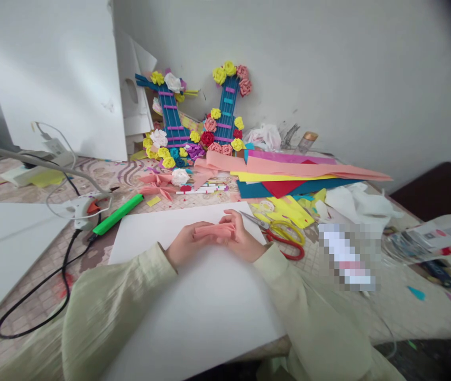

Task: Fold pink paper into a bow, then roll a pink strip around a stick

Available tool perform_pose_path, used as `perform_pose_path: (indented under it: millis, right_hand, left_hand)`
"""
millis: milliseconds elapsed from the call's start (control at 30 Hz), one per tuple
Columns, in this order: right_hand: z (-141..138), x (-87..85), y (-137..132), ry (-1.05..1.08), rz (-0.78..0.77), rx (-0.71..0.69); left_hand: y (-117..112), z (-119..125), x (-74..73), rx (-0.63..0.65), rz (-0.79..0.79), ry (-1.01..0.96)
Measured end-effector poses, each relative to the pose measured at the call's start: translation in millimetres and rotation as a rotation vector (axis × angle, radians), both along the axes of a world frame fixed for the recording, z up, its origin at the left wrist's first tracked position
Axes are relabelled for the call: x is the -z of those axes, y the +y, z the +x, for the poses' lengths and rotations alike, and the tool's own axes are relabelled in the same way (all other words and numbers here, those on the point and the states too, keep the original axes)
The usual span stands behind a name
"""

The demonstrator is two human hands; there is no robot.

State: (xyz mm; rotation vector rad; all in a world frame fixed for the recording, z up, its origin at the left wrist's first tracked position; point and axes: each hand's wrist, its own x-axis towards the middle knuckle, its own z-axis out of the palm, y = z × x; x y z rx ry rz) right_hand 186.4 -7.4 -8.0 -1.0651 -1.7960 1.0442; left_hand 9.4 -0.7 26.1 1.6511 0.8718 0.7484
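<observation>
Both my hands meet over a white board (pixel 193 301) on the table. My left hand (pixel 183 247) and my right hand (pixel 243 241) are closed on a folded strip of pink paper (pixel 214 231), which stretches between them just above the board. Pale green sleeves cover both forearms. Scissors with red and yellow handles (pixel 284 235) lie right beside my right hand.
A glue gun (pixel 86 207) with a black cord and a green marker (pixel 118 214) lie to the left. Coloured paper sheets (pixel 288 172) are stacked behind. Two blue paper guitars with paper roses (pixel 197 114) lean on the wall. White boards stand at left.
</observation>
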Motion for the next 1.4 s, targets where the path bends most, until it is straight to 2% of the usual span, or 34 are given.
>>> perform_pose_path:
  millis: [300, 367, 467, 567, 733, 867, 1100, 1267, 1400]
  right_hand:
    - [-1, 3.4, 1, -0.051, 0.011, 0.011]
    - [0, 0.4, 0, -0.036, -0.005, 0.055]
    - [3, -7.6, 0, -0.047, -0.075, 0.114]
    - [5, -13.6, 0, -0.076, -0.144, 0.089]
    - [3, -15.7, -1, -0.060, -0.150, 0.096]
    - [3, -15.6, 0, -0.030, -0.145, 0.128]
    - [13, -12.1, 6, 0.036, -0.147, 0.271]
    - [13, -13.6, 5, 0.062, -0.156, 0.251]
    - [10, -13.5, 4, 0.055, -0.149, 0.233]
  left_hand:
    - [0, 1, -0.2, 0.032, 0.010, -0.010]
    - [0, -1, 1.9, 0.037, -0.040, -0.040]
    - [2, -6, 7.8, -0.037, -0.181, -0.074]
    - [4, -8, 13.5, -0.095, -0.242, -0.108]
    - [6, -8, 13.7, -0.108, -0.310, -0.166]
    - [6, -8, 11.0, -0.133, -0.290, -0.113]
    - [5, -10, 9.4, -0.105, -0.257, -0.135]
    - [4, -8, 6.8, -0.037, -0.184, -0.130]
    - [3, -7, 3.0, -0.054, -0.090, -0.031]
